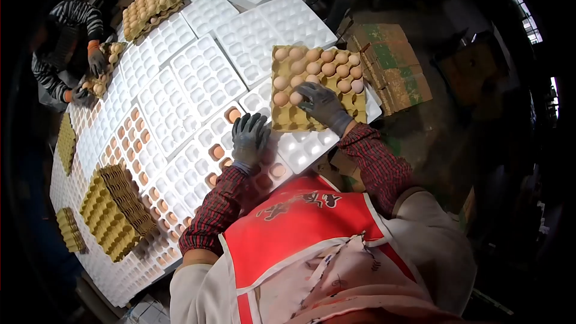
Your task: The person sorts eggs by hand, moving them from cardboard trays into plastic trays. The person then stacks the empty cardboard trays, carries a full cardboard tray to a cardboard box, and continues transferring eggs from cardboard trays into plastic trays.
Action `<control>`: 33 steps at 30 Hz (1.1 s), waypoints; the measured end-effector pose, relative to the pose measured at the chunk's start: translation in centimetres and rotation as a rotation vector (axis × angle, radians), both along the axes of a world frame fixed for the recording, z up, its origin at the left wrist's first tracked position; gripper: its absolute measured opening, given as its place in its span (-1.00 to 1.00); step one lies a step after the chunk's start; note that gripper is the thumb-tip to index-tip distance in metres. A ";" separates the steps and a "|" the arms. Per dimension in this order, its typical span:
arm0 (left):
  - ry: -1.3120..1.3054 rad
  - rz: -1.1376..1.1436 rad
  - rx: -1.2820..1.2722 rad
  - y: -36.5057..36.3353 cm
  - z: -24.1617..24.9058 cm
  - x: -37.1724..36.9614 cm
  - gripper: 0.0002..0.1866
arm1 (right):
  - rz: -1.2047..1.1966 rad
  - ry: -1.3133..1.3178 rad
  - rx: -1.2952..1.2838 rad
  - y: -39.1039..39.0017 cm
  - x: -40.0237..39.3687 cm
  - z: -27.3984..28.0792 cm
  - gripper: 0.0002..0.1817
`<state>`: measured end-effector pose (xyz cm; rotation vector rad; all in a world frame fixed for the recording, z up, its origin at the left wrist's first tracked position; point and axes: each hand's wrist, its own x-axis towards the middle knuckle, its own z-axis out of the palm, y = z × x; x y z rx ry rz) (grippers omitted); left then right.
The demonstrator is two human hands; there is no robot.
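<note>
My right hand (324,105), in a grey glove, reaches over a yellow-brown egg tray (289,123) from the right. Its fingertips are closed around an egg (296,98) at the tray's near-left part. More brown eggs fill the far and right cups, while several front cups are bare. My left hand (249,138), also gloved in grey, lies over the white foam trays with fingers stretched out. Just beyond its fingertips an egg (233,114) sits in a foam cup, and another egg (216,152) is to its left. What lies under the left palm is hidden.
A co-worker in striped sleeves (78,15) handles eggs at the far left. A loaded egg tray stack (152,6) stands at the back. Stacked pulp trays (114,213) sit at left on the foam. Cardboard boxes (390,63) stand off the right edge.
</note>
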<state>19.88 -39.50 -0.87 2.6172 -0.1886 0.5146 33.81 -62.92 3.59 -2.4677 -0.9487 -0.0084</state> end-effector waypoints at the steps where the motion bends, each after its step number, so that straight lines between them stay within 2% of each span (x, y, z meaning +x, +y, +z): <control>1: 0.069 -0.001 -0.195 -0.8 2.0 1.4 -0.59 | 0.073 0.050 -0.083 0.4 0.7 0.0 -0.56; 2: 0.068 -0.037 -0.261 -1.4 2.3 3.2 -0.50 | 0.065 0.054 -0.042 0.6 0.9 -0.1 -0.56; 4: 0.104 -0.114 -0.128 -2.8 4.5 6.5 -0.41 | 0.051 0.056 0.033 0.6 1.7 -0.2 -0.57; 5: 0.195 -0.132 0.018 -3.3 5.4 7.8 -0.38 | -0.090 0.294 0.365 0.1 1.9 -0.9 -0.61; 6: 0.274 -0.121 0.116 -3.2 2.3 9.3 -0.43 | -0.226 0.528 0.697 -0.5 2.4 -1.5 -0.65; 8: 0.342 -0.183 0.147 -3.1 3.9 10.1 -0.47 | -0.229 0.619 0.914 -2.5 4.3 -2.0 -0.68; 9: 0.362 -0.180 0.026 -2.7 5.0 10.1 -0.48 | -0.167 0.348 0.681 -2.8 5.2 -2.2 -0.63; 10: 0.386 -0.184 -0.091 -2.2 5.8 10.1 -0.50 | -0.191 0.256 0.354 -2.7 5.3 -1.5 -0.60; 11: 0.214 -0.130 -0.264 -1.4 4.1 10.5 -0.52 | -0.147 0.088 0.168 -2.4 5.3 -2.6 -0.58; 12: 0.211 -0.116 -0.663 -1.4 3.6 11.2 -0.53 | -0.101 -0.086 -0.017 -1.8 5.7 -3.1 -0.57; 13: 0.209 -0.115 -0.645 -1.5 3.8 12.1 -0.54 | -0.110 -0.087 -0.138 -1.0 5.9 -2.7 -0.59; 14: 0.210 -0.109 -0.631 -1.6 4.0 13.2 -0.56 | -0.106 -0.050 -0.061 -1.2 6.0 -2.5 -0.59; 15: 0.146 -0.208 -0.367 -2.4 4.0 14.4 -0.58 | -0.099 -0.014 0.012 -1.5 6.3 -2.4 -0.58; 16: 0.366 -0.148 -0.236 -4.3 6.2 14.6 -0.65 | -0.091 0.019 0.085 -1.9 6.4 -2.0 -0.58; 17: 0.345 -0.149 0.030 -5.6 4.1 15.6 -0.68 | -0.176 0.329 0.332 -2.9 6.5 -1.3 -0.57; 18: 0.317 -0.142 0.297 -6.7 2.1 16.9 -0.71 | -0.186 0.500 0.634 -3.9 7.3 -2.0 -0.56; 19: 0.392 -0.144 0.447 -8.0 2.9 17.1 -0.75 | -0.168 0.735 0.835 -4.5 7.5 0.7 -0.58; 20: 0.387 -0.124 0.379 -7.8 2.8 17.2 -0.74 | -0.151 0.979 1.032 -4.8 7.3 3.4 -0.59; 21: 0.384 -0.108 0.312 -7.5 2.7 17.1 -0.73 | -0.101 1.053 1.115 -5.0 8.7 2.1 -0.61; 22: 0.384 -0.094 0.247 -7.2 2.5 16.9 -0.72 | -0.128 1.055 1.026 -4.7 9.1 2.1 -0.61; 23: 0.335 -0.114 -0.038 -6.4 6.3 15.2 -0.61 | -0.150 1.053 0.937 -4.0 9.6 2.3 -0.61; 24: 0.154 -0.130 -0.261 -4.6 5.7 14.5 -0.51 | -0.164 1.048 0.849 -3.0 10.6 2.3 -0.61; 25: 0.278 -0.112 -0.657 -2.5 4.2 14.5 -0.49 | 0.050 0.708 0.651 -1.9 12.5 0.4 -0.58; 26: 0.403 -0.085 -1.057 -0.8 2.9 14.4 -0.47 | -0.088 0.165 0.108 -0.2 11.0 2.7 -0.55; 28: 0.571 -0.017 -1.209 1.2 4.7 14.0 -0.53 | -0.193 -0.097 -0.506 3.4 10.2 2.3 -0.54; 29: 0.647 -0.037 -0.978 1.7 3.8 15.1 -0.52 | -0.208 -0.079 -0.557 4.5 10.1 1.7 -0.56; 30: 0.446 -0.070 -0.515 1.2 2.5 16.0 -0.50 | -0.198 -0.111 -0.601 4.8 10.2 1.4 -0.56; 31: 0.312 -0.042 0.035 -0.4 3.7 15.6 -0.53 | -0.182 -0.143 -0.643 4.7 10.2 1.2 -0.56; 32: 0.450 0.061 0.101 -2.4 4.3 16.0 -0.64 | -0.149 -0.174 -0.677 5.1 10.1 0.9 -0.56; 33: 0.592 0.097 0.280 -5.1 8.5 15.3 -0.70 | -0.133 -0.186 -0.572 4.8 9.9 0.7 -0.56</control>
